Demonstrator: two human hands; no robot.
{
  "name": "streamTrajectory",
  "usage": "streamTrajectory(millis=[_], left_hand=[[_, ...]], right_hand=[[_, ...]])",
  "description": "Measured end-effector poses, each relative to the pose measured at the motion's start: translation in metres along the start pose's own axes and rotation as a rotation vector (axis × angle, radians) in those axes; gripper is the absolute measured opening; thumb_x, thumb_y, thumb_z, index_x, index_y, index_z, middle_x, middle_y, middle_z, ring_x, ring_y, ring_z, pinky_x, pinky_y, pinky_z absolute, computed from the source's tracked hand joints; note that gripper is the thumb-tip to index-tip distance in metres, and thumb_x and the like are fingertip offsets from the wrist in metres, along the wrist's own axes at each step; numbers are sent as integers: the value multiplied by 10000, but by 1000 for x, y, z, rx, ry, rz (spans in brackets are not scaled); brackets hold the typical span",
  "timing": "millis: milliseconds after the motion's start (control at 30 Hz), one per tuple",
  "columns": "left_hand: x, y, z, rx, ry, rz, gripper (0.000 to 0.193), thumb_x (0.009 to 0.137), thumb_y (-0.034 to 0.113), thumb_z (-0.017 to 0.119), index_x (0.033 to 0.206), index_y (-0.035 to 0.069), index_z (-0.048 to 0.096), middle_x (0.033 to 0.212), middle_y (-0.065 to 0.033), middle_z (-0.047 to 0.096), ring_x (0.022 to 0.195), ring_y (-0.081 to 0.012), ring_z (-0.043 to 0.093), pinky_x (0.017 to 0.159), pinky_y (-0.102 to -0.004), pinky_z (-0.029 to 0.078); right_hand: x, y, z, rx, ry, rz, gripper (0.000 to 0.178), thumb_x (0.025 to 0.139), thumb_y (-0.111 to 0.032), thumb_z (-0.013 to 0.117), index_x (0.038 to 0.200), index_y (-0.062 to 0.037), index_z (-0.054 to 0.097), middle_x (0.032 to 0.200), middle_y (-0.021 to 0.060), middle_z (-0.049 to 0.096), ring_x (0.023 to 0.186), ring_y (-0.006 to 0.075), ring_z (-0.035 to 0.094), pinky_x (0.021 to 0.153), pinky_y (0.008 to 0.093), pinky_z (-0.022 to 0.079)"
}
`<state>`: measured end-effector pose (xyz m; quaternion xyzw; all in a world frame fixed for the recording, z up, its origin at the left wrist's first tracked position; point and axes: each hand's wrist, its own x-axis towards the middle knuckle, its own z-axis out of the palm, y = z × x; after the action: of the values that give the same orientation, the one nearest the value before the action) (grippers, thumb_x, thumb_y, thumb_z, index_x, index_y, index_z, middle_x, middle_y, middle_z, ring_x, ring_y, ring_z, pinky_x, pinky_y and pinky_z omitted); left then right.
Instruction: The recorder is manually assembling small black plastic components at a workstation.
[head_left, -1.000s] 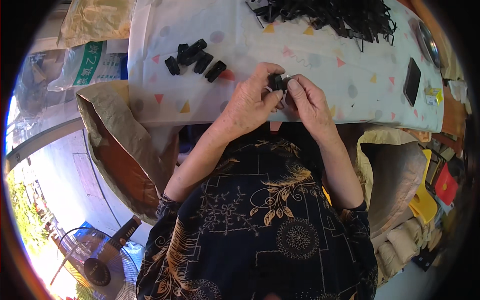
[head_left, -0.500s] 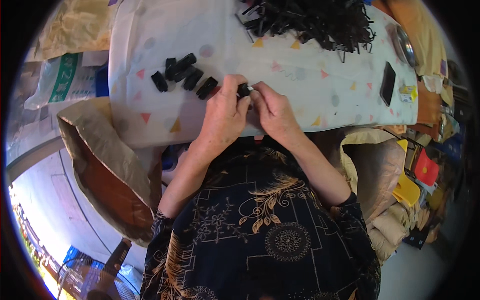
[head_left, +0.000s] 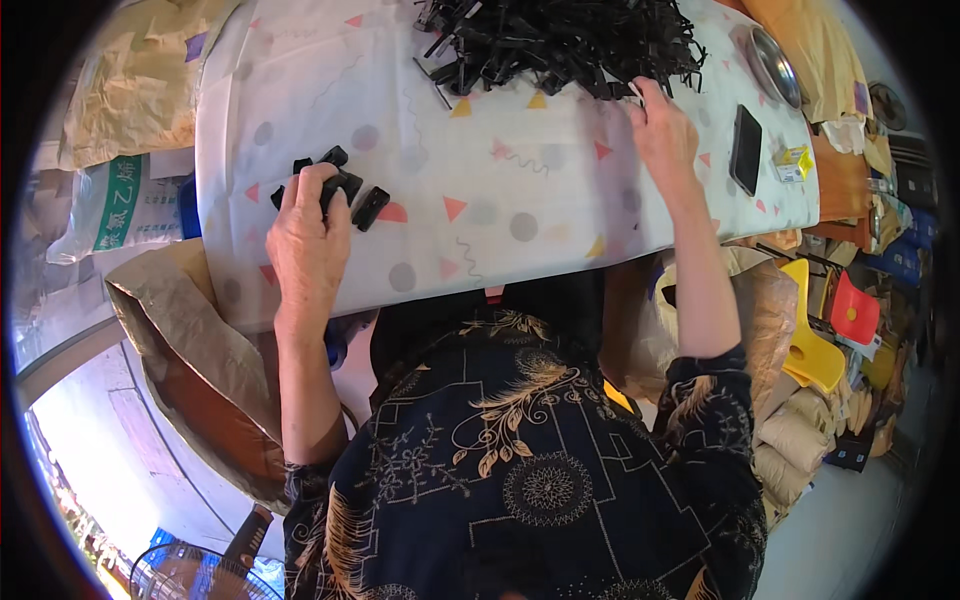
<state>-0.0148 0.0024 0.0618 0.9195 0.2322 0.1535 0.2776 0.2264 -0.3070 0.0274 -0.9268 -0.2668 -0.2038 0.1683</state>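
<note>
Toward the left of the table, my left hand curls down over a small group of chunky black plastic pieces. Its thumb and fingers close round one black piece, partly hidden by them. Another short black piece lies just right of the thumb. My right hand reaches to the near right edge of a large heap of thin black plastic parts. Its fingers are pinched together, with a small pale sliver showing at the tips; what that is, I cannot make out.
A black phone, a small yellow box and a round metal dish are on the right of the patterned tablecloth. Open paper sacks stand below the table edge, one left, one right. A fan is lower left.
My hands were together at the table's middle on a small black piece. Now they are apart: the left at the black group, the right at the heap. The view has shifted slightly.
</note>
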Motion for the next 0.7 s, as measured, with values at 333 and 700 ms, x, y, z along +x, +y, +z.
streamTrajectory(millis=[333, 700], left_hand=[[5, 35, 17, 32, 6, 105, 547, 772, 184, 682, 1281, 151, 484, 1120, -116, 550, 763, -255, 622, 697, -367, 504], [-10, 105, 68, -642, -671, 81, 670, 801, 82, 715, 1371, 67, 363, 1075, -133, 621, 845, -186, 654, 712, -280, 527]], right_hand=[[-5, 2, -18, 327, -118, 57, 197, 873, -238, 636, 897, -45, 604, 700, 22, 596, 588, 191, 560, 522, 302, 422], [-78, -106, -36, 1301, -491, 571, 201, 916, -232, 618, 840, -48, 594, 720, -62, 519, 649, 31, 430, 585, 189, 360]])
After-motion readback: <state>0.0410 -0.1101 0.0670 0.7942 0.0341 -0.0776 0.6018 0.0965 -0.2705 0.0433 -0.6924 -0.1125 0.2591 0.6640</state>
